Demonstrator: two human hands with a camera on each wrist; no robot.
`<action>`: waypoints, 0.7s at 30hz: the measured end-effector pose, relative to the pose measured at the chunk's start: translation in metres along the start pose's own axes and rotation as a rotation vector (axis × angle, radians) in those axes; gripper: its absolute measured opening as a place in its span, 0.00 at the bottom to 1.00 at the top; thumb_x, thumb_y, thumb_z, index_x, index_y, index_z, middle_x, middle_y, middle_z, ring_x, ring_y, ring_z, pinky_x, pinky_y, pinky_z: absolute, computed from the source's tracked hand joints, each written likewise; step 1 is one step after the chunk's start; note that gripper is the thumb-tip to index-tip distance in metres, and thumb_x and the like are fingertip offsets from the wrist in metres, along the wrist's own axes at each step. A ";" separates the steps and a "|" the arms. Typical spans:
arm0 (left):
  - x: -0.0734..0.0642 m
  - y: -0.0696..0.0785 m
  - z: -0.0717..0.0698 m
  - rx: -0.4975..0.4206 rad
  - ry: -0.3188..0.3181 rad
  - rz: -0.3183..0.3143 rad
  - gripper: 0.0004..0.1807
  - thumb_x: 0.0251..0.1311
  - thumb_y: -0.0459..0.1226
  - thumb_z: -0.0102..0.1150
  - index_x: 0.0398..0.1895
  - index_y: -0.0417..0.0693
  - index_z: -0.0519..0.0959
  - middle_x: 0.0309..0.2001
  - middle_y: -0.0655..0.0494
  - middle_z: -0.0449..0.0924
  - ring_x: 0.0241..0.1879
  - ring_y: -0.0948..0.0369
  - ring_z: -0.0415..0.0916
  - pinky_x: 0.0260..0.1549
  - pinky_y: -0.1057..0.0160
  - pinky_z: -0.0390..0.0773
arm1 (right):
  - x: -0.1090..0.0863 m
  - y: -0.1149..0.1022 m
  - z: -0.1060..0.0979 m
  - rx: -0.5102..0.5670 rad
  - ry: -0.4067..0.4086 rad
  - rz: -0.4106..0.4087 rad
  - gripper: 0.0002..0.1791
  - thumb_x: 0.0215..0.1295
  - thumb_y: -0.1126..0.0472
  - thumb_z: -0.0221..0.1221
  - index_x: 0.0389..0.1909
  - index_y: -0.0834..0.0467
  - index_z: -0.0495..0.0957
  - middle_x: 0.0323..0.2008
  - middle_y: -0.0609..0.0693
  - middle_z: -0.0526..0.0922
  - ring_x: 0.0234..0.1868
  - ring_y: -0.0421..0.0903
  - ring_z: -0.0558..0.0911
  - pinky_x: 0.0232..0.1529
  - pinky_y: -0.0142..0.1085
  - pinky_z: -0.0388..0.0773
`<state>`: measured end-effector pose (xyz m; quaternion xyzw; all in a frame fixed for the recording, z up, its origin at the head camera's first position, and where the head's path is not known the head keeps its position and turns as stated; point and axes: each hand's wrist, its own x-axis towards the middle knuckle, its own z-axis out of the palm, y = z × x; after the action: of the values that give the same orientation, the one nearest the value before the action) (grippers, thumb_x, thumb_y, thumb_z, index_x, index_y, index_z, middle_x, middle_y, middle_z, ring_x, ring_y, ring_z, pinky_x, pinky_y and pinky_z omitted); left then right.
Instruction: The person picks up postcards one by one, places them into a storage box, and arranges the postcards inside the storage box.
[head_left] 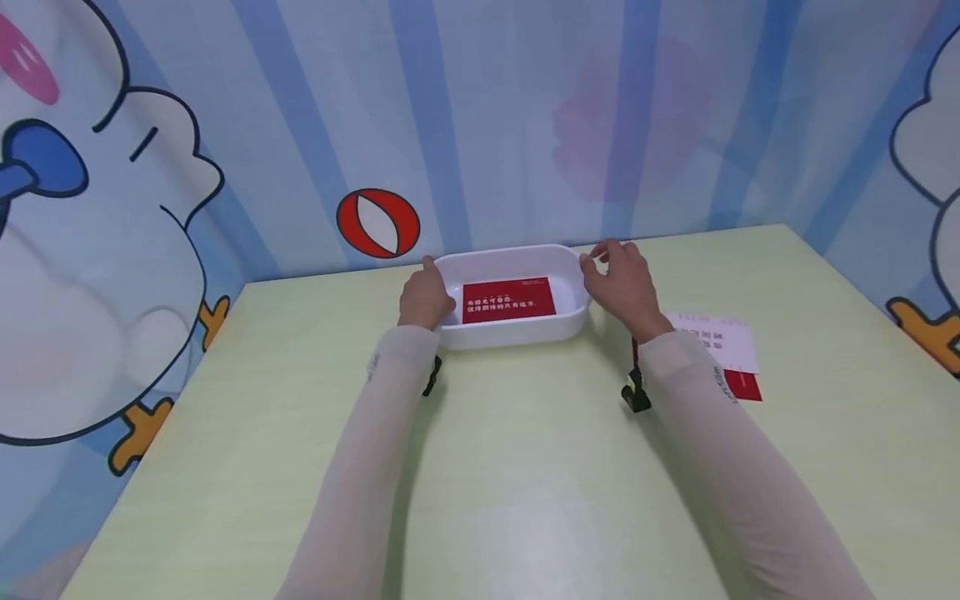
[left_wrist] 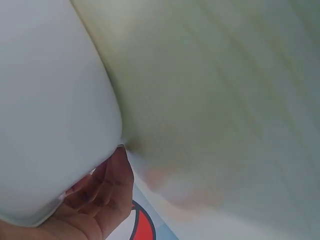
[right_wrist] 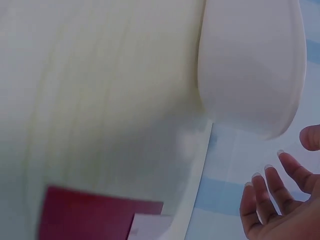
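A white oblong plastic tub [head_left: 513, 337] stands at the table's back edge, and a red card [head_left: 508, 301] printed with white characters lies inside it. My left hand [head_left: 425, 296] grips the tub's left end, thumb over the rim; in the left wrist view its fingers [left_wrist: 117, 172] curl against the outer wall. At the other end is my right hand [head_left: 624, 283], close beside the rim. The right wrist view shows that hand [right_wrist: 287, 205] with fingers spread and loosely bent, a gap between them and the tub [right_wrist: 250, 65], nothing held.
To the right, partly behind my right sleeve, a white printed card [head_left: 723, 340] overlaps another red card [head_left: 742, 386] on the pale green table [head_left: 517, 467]. A blue striped cartoon backdrop [head_left: 495, 125] rises directly behind the tub. A black device [head_left: 636, 395] hangs from my right wrist.
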<state>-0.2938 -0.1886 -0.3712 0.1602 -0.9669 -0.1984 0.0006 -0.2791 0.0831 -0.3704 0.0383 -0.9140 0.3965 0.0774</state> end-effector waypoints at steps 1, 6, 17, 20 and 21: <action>0.000 0.000 -0.001 0.001 0.002 0.001 0.53 0.59 0.33 0.67 0.80 0.50 0.43 0.69 0.46 0.69 0.64 0.49 0.71 0.64 0.49 0.75 | -0.001 0.002 -0.001 -0.004 -0.003 0.005 0.26 0.74 0.47 0.46 0.60 0.63 0.70 0.61 0.64 0.69 0.61 0.60 0.69 0.59 0.56 0.74; -0.002 0.002 -0.002 0.010 0.008 0.008 0.52 0.59 0.33 0.67 0.80 0.49 0.44 0.68 0.45 0.70 0.64 0.49 0.71 0.64 0.49 0.75 | -0.006 0.015 -0.010 -0.017 -0.015 0.009 0.27 0.74 0.45 0.45 0.60 0.64 0.69 0.59 0.65 0.69 0.59 0.61 0.70 0.57 0.56 0.73; -0.001 -0.001 0.000 0.025 -0.013 -0.006 0.54 0.58 0.33 0.68 0.80 0.48 0.42 0.69 0.45 0.68 0.65 0.49 0.69 0.64 0.48 0.75 | -0.022 0.038 -0.032 -0.063 -0.097 0.042 0.29 0.75 0.45 0.43 0.62 0.64 0.67 0.61 0.68 0.67 0.61 0.66 0.67 0.58 0.60 0.71; 0.000 0.001 0.001 0.030 -0.011 -0.005 0.56 0.56 0.34 0.69 0.80 0.48 0.41 0.68 0.45 0.68 0.65 0.49 0.70 0.63 0.48 0.76 | -0.023 0.046 -0.037 -0.079 -0.105 0.047 0.28 0.75 0.47 0.43 0.62 0.65 0.67 0.61 0.69 0.67 0.62 0.66 0.66 0.58 0.60 0.71; 0.000 0.001 0.001 0.030 -0.009 -0.004 0.56 0.56 0.34 0.69 0.80 0.48 0.42 0.68 0.45 0.68 0.65 0.49 0.70 0.63 0.48 0.76 | -0.024 0.050 -0.039 -0.084 -0.111 0.053 0.28 0.75 0.47 0.43 0.63 0.64 0.66 0.61 0.69 0.66 0.62 0.66 0.65 0.58 0.60 0.71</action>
<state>-0.2943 -0.1869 -0.3721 0.1611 -0.9695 -0.1845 -0.0067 -0.2578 0.1456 -0.3839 0.0330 -0.9333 0.3571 0.0176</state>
